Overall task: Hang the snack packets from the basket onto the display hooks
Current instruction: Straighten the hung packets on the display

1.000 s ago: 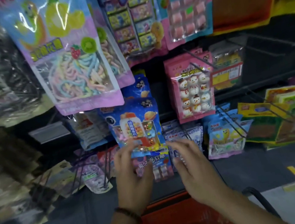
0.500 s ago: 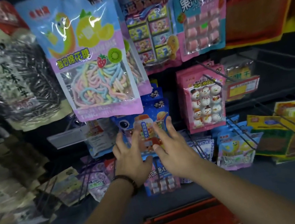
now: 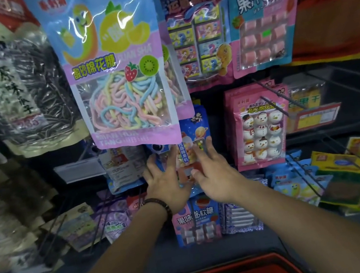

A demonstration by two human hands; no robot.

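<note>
Our left hand (image 3: 168,186) and right hand (image 3: 215,175), fingers spread wide, touch the blue packet (image 3: 195,131) at twelve o'clock from the basket (image 3: 232,267).

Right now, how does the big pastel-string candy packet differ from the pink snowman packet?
The string packet is blue and lilac; the snowman packet is pink. The string packet hangs higher and looks larger; the snowman packet hangs lower right. The string packet's window shows twisted strings, the snowman packet's snowmen. Both hang with clear windows.
</note>
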